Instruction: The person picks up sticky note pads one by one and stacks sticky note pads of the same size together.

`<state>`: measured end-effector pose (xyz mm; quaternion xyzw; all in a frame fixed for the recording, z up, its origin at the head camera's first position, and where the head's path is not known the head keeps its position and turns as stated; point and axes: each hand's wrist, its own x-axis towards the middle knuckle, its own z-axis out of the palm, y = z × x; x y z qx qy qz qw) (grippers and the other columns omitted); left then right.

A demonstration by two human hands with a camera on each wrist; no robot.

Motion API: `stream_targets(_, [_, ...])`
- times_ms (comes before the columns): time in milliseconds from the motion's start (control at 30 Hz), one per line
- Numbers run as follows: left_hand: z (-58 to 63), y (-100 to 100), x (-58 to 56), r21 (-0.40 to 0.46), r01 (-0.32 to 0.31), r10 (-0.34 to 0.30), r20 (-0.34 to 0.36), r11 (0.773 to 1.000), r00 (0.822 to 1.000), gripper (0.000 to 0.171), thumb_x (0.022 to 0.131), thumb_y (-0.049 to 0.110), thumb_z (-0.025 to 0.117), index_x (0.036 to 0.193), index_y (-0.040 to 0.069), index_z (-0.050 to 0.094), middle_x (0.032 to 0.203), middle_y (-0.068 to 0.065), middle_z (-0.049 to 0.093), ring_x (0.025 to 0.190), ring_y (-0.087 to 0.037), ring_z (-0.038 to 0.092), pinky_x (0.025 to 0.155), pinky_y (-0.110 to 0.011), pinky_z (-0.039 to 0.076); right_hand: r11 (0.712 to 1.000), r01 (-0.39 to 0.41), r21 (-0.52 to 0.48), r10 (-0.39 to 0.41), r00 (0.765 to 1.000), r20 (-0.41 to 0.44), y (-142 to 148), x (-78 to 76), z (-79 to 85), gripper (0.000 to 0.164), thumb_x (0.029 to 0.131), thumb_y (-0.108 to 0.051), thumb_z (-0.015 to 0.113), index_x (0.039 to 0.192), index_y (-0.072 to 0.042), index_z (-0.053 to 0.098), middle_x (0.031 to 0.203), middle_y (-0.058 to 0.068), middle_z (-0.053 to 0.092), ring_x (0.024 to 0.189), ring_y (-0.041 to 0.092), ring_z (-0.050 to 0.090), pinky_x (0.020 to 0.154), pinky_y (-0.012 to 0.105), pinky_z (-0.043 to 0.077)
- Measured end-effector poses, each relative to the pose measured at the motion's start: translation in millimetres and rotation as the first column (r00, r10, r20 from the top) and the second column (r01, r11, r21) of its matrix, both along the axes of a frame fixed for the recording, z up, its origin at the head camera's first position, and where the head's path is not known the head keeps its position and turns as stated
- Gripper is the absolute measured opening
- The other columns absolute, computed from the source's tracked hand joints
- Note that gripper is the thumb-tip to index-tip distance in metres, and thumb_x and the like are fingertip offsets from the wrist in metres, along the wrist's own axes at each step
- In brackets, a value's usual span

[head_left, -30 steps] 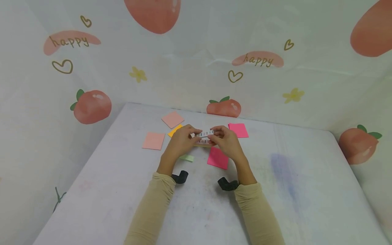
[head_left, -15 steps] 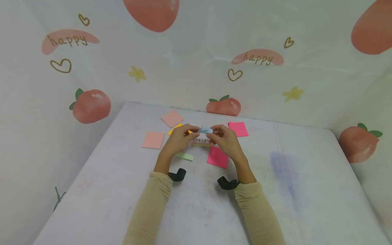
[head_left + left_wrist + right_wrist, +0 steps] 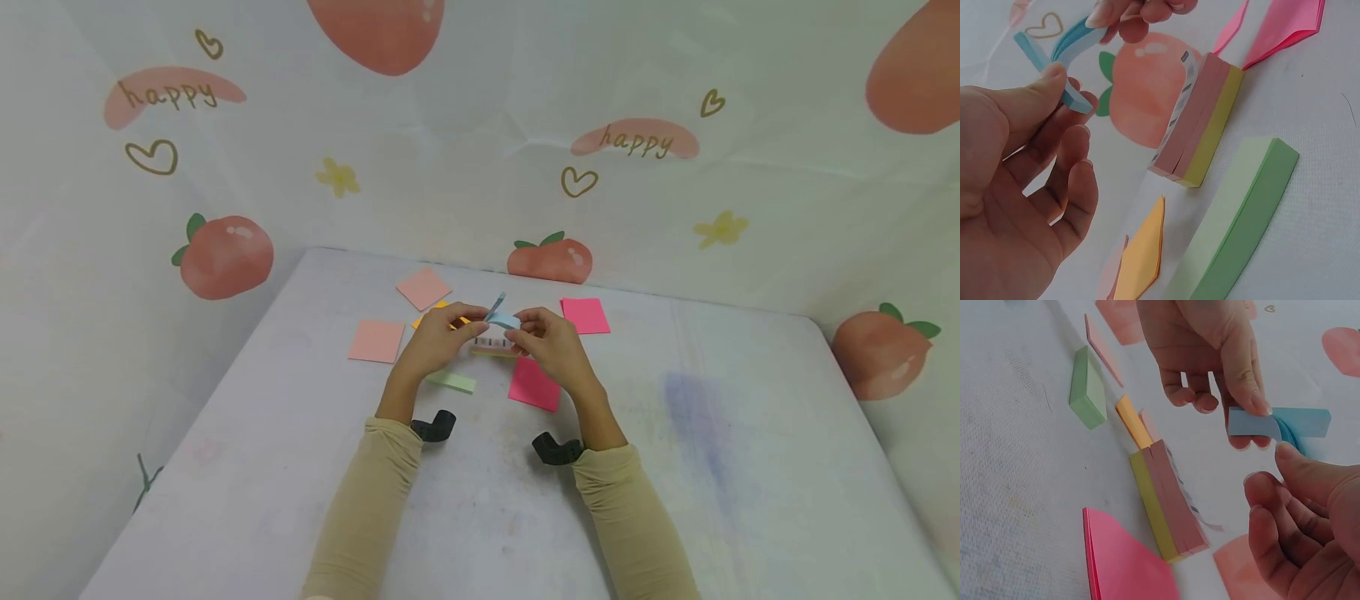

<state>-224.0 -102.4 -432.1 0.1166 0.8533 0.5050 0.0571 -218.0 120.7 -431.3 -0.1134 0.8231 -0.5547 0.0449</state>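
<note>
A small pad of narrow light-blue sticky notes is held up between both hands, its sheets bent and parted. My left hand pinches it between thumb and fingers, and one blue section sticks up past that grip. With thumb and fingertips, my right hand pinches the end of the curved sheets. Below the hands is a block of stacked pink and yellow sticky notes, with a printed white strip curling off one side. A green sticky-note pad lies nearer the person, by the left forearm.
Around the hands lie light-pink square notes, another light-pink square, and orange notes partly behind the left hand. Bright-pink notes lie by the right wrist, with more bright-pink notes farther back. A printed cloth wall rises behind the table.
The held pad showed its printed white side at first; now its blue sheets show, bent, with one section raised. My left hand has shifted slightly left, uncovering more of the green pad.
</note>
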Motion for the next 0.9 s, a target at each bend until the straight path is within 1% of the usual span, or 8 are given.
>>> stream_targets(100, [-0.6,0.8,-0.3,0.0,-0.007,0.007,0.001,1.0,1.0,0.033,0.1,0.035,0.066,0.129,0.02,0.07,0.117,-0.001,0.07,0.102,-0.023,0.061,0.073,-0.03,0.049,1.0,0.002,0.011,-0.002,1.0,-0.004,0.8,-0.8,-1.0,0.032,0.094,-0.014,0.074,0.121,0.0,0.063,0.1,0.017,0.072,0.079,0.021,0.074,0.076,0.028,0.062])
stream_targets(200, [-2.9,2.1,-0.9,-0.014,-0.019,0.018,-0.015,1.0,1.0,0.032,0.1,0.033,0.066,0.128,0.019,0.07,0.117,-0.001,0.069,0.1,-0.023,0.061,0.075,-0.031,0.049,1.0,0.004,0.021,-0.004,1.0,-0.014,1.6,-1.3,-1.7,0.033,0.094,-0.014,0.074,0.122,-0.001,0.063,0.101,0.015,0.072,0.081,0.021,0.073,0.076,0.028,0.061])
stream_targets(400, [-7.1,3.4,-2.6,-0.079,-0.024,0.018,-0.073,0.997,0.997,0.03,0.1,0.027,0.067,0.128,0.017,0.072,0.111,-0.004,0.064,0.089,-0.021,0.058,0.075,-0.031,0.048,0.997,0.016,0.077,-0.011,0.998,-0.057,2.9,-0.6,0.8,0.047,0.095,-0.016,0.073,0.137,-0.003,0.058,0.112,0.013,0.072,0.092,0.025,0.07,0.075,0.022,0.058])
stream_targets(500, [-6.1,5.3,-1.8,-0.125,-0.025,0.014,-0.089,0.992,0.996,0.032,0.1,0.024,0.067,0.13,0.016,0.071,0.112,-0.005,0.06,0.089,-0.021,0.055,0.076,-0.031,0.046,0.994,0.01,0.106,-0.001,0.996,-0.085,3.3,-1.1,1.9,0.049,0.095,-0.018,0.073,0.14,-0.006,0.058,0.117,0.012,0.07,0.094,0.026,0.067,0.071,0.022,0.055])
stream_targets(600, [-4.6,7.8,-0.5,-0.181,-0.025,0.007,-0.095,0.983,0.995,0.033,0.099,0.025,0.068,0.131,0.017,0.071,0.113,-0.003,0.059,0.09,-0.02,0.053,0.078,-0.031,0.046,0.991,-0.001,0.132,0.014,0.995,-0.102,4.2,-2.0,0.1,0.044,0.095,-0.019,0.073,0.136,-0.006,0.062,0.118,0.012,0.069,0.095,0.026,0.067,0.071,0.025,0.056])
stream_targets(700, [-4.0,10.0,0.8,-0.225,-0.027,0.005,-0.099,0.974,0.995,0.034,0.097,0.025,0.07,0.131,0.019,0.071,0.113,-0.002,0.061,0.09,-0.019,0.054,0.077,-0.03,0.046,0.986,0.003,0.166,0.015,0.994,-0.107,4.9,-2.7,-2.4,0.037,0.095,-0.019,0.073,0.128,-0.006,0.066,0.114,0.01,0.069,0.094,0.026,0.067,0.071,0.027,0.057])
stream_targets(800, [-5.1,11.1,0.9,-0.236,-0.043,0.02,-0.101,0.971,0.995,0.036,0.095,0.023,0.073,0.131,0.02,0.07,0.113,-0.002,0.065,0.089,-0.019,0.055,0.075,-0.03,0.047,0.981,0.015,0.195,0.008,0.993,-0.116,5.1,-3.2,-5.3,0.032,0.094,-0.018,0.074,0.124,-0.006,0.068,0.109,0.009,0.068,0.093,0.025,0.068,0.072,0.029,0.058])
stream_targets(900, [-6.4,11.1,0.6,-0.235,-0.066,0.044,-0.097,0.97,0.994,0.038,0.094,0.02,0.074,0.131,0.019,0.07,0.114,-0.001,0.07,0.089,-0.019,0.058,0.077,-0.031,0.049,0.972,0.021,0.232,0.009,0.992,-0.126,5.0,-3.9,-8.4,0.031,0.094,-0.016,0.074,0.123,-0.004,0.068,0.108,0.011,0.069,0.092,0.025,0.068,0.073,0.029,0.058])
